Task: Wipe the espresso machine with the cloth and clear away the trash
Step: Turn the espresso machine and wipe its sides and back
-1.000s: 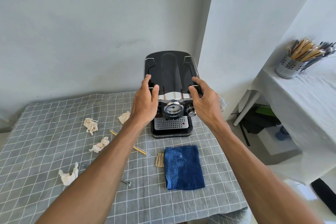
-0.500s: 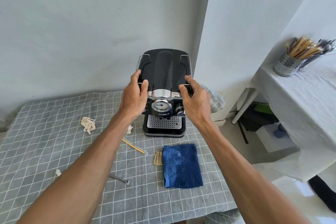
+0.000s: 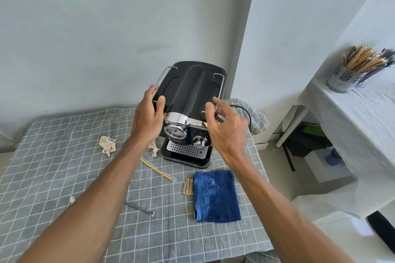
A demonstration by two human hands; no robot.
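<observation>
A black and chrome espresso machine [image 3: 190,100] stands at the back of the checked table, turned slightly left. My left hand [image 3: 147,117] grips its top left edge, thumb over the rail. My right hand [image 3: 226,126] hovers by the top right corner, fingers spread and blurred, off the machine. A folded blue cloth [image 3: 215,195] lies in front of the machine. Trash lies around: a crumpled tissue [image 3: 107,145], a second tissue [image 3: 154,148] by the machine's base, a wooden stick [image 3: 156,168], a small brown packet [image 3: 188,186], a grey stick [image 3: 140,209] and a tissue scrap [image 3: 72,199].
The table's grey checked cloth [image 3: 53,173] ends at the right edge near the blue cloth. A power cord [image 3: 243,111] runs behind the machine. A white-covered side table [image 3: 352,126] on the right carries a metal utensil holder [image 3: 344,74]. Boxes sit on the floor beneath.
The machine has been shifted left and turned a little on the table. My right hand has come off its top right edge and spread; the left hand still holds on.
</observation>
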